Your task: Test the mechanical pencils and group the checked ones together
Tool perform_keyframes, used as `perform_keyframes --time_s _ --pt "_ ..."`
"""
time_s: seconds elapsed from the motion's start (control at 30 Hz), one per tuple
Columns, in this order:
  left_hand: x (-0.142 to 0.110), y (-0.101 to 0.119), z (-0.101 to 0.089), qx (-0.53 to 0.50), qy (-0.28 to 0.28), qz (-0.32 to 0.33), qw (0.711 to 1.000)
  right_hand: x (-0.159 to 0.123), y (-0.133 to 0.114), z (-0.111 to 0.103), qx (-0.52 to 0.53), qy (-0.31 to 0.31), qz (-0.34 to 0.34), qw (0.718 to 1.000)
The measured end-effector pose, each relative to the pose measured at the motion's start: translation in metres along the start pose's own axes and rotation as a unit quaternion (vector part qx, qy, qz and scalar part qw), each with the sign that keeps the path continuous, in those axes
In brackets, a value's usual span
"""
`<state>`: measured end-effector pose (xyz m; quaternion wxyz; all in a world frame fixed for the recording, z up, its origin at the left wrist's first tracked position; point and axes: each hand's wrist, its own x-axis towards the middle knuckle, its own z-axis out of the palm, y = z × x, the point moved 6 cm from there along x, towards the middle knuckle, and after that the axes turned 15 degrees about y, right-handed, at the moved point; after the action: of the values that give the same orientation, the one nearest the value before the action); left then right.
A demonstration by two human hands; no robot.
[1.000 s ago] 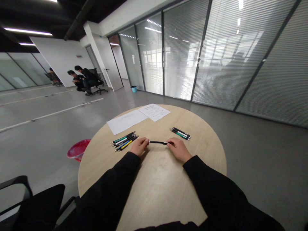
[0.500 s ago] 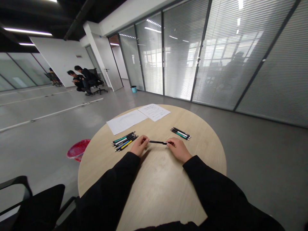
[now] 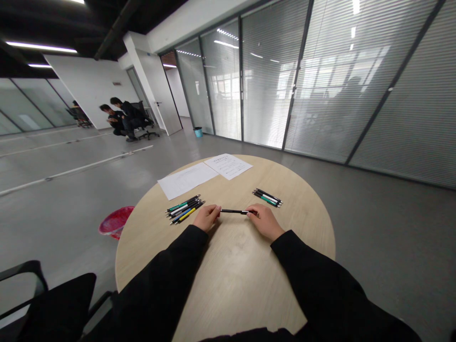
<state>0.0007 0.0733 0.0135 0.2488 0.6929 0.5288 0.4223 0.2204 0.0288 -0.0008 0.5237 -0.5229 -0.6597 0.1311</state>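
A slim black pen [image 3: 233, 211] lies crosswise between my hands, just in front of them. My right hand [image 3: 265, 222] pinches its right end between the fingertips. My left hand [image 3: 206, 217] sits at the other end, its fingertips [image 3: 216, 208] right at the tip, though I can't tell whether they grip it. My black sleeves [image 3: 160, 270] run back toward me over the round wooden table [image 3: 302, 213], leaving open tabletop below my hands and a wide bare stretch to my right. Just beyond my left hand lies a bundle of colored pens [image 3: 185, 210], and ahead of my right hand a smaller bundle of pens [image 3: 267, 197]. Farther ahead, two sheets of paper [image 3: 187, 181] [image 3: 228, 166] lie near the far rim. Past the table's left edge sits a red bin [image 3: 114, 222], and well off across the floor two people [image 3: 121, 118] sit by a glass wall with blinds [image 3: 320, 71]
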Motion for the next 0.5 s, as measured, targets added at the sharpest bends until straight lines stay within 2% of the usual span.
perform_keyframes --time_s 0.5 --pt "-0.0011 0.0029 0.0001 -0.042 -0.009 0.005 0.999 0.0005 0.0025 0.0003 0.0 0.008 0.001 1.0"
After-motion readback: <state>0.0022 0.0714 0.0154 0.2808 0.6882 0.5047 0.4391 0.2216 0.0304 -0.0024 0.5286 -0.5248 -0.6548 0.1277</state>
